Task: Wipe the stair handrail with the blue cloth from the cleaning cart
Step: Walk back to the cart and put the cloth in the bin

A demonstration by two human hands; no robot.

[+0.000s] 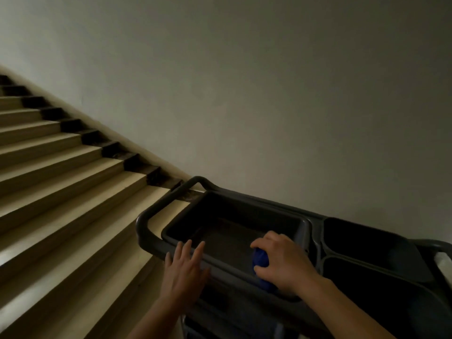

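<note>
A dark grey cleaning cart (146,231) stands at the foot of the stairs, with a rectangular tray (234,211) on top. My right hand (283,263) is closed around a bunched blue cloth (260,259) at the tray's near right corner. My left hand (186,267) hovers flat with fingers spread over the tray's near left rim, holding nothing. No stair handrail shows in this view.
Pale stone stairs (61,172) climb to the upper left along a plain white wall (269,94). The cart's curved push handle (171,194) sticks out toward the steps. Two darker bins (367,241) sit in the cart to the right of the tray.
</note>
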